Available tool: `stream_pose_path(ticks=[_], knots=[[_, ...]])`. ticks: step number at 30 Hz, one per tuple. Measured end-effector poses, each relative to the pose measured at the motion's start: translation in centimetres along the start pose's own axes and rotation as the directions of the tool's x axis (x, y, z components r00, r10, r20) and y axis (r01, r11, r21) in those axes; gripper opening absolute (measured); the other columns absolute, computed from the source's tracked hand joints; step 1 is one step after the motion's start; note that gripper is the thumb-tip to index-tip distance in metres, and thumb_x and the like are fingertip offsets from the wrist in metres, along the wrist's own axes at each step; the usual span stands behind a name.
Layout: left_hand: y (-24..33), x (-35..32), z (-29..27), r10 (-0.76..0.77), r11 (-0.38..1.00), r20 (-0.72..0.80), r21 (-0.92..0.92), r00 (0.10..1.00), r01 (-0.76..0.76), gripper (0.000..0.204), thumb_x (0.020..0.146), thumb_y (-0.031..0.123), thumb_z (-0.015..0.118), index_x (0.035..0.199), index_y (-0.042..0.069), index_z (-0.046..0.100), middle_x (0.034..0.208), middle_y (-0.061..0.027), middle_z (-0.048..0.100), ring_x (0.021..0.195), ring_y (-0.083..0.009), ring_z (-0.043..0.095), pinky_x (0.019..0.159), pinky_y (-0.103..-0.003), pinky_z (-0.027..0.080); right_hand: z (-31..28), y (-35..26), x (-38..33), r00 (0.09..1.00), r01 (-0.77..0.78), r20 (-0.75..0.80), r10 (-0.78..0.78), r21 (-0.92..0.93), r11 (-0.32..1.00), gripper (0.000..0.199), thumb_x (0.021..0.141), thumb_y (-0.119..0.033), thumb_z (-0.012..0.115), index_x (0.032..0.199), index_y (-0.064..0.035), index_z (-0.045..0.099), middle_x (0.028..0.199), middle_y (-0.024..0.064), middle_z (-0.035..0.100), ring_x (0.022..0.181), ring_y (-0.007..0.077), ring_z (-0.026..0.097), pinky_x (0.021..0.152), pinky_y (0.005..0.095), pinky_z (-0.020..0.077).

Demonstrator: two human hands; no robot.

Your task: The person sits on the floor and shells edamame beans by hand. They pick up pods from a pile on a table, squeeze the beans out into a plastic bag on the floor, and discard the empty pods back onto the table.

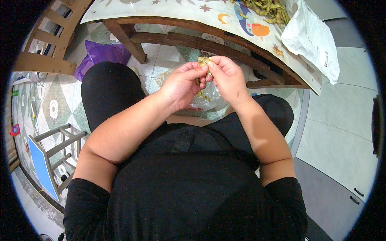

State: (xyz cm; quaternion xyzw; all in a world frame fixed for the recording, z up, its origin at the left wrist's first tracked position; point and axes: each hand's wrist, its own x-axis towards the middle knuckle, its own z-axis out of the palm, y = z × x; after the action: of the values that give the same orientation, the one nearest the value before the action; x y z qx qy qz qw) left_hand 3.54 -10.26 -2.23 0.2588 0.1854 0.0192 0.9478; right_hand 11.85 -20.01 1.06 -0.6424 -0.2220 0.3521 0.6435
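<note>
Head view: left hand (181, 82) and right hand (227, 76) grips pinch one limp, yellow-green bean pod (203, 61).

Your two bare forearms come up from the near edge and slant inward, so your hands meet at the far middle of the view, above your knees. Your left hand (183, 82) is curled with its back toward you, its thumb and forefinger pressed together at the tips. Your right hand (227, 76) sits just beside it, touching it at the fingertips, its fingers bent and closed in a pinch as well. Both wrists are bent slightly down and inward. Your elbows stay wide apart, close to your sides, short black sleeves ending at the upper arms.
</note>
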Motion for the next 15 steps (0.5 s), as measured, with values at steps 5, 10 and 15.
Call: stream_pose_path(ticks=[5,10,15], knots=[[0.1,0.3,-0.5,0.029,0.997,0.003,-0.068,1.0,-0.028,0.009,0.082,0.014,0.048,0.085,0.006,0.05,0.076,-0.0026,0.054,0.068,-0.0106,0.05,0.064,-0.023,0.041,-1.2,-1.2,0.4,0.97,-0.228,0.089,0.228,-0.011,0.974,0.012,0.083,-0.013,0.05,0.086,-0.0024,0.052,0.067,0.0019,0.055,0.056,0.0057,0.049,0.049,0.0166,0.038],[0.7,0.2,-0.3,0.082,0.996,-0.042,-0.03,0.996,-0.083,0.008,0.083,0.012,0.047,0.086,0.005,0.05,0.078,-0.003,0.054,0.069,-0.0112,0.051,0.064,-0.023,0.042,-2.0,-0.7,0.6,0.968,-0.199,0.141,0.207,-0.073,0.977,0.011,0.079,-0.011,0.055,0.085,-0.0017,0.052,0.068,0.0036,0.057,0.055,0.0064,0.049,0.049,0.0168,0.0386],[1.0,0.1,0.1,0.095,0.994,-0.073,0.056,0.993,-0.091,0.01,0.083,0.011,0.047,0.089,0.005,0.051,0.08,-0.0033,0.055,0.071,-0.0107,0.052,0.064,-0.023,0.042,-2.5,-0.9,0.9,0.971,-0.192,0.141,0.193,-0.017,0.981,0.01,0.078,-0.01,0.056,0.083,-0.0013,0.055,0.068,0.0041,0.057,0.056,0.0069,0.05,0.05,0.0174,0.0395]])
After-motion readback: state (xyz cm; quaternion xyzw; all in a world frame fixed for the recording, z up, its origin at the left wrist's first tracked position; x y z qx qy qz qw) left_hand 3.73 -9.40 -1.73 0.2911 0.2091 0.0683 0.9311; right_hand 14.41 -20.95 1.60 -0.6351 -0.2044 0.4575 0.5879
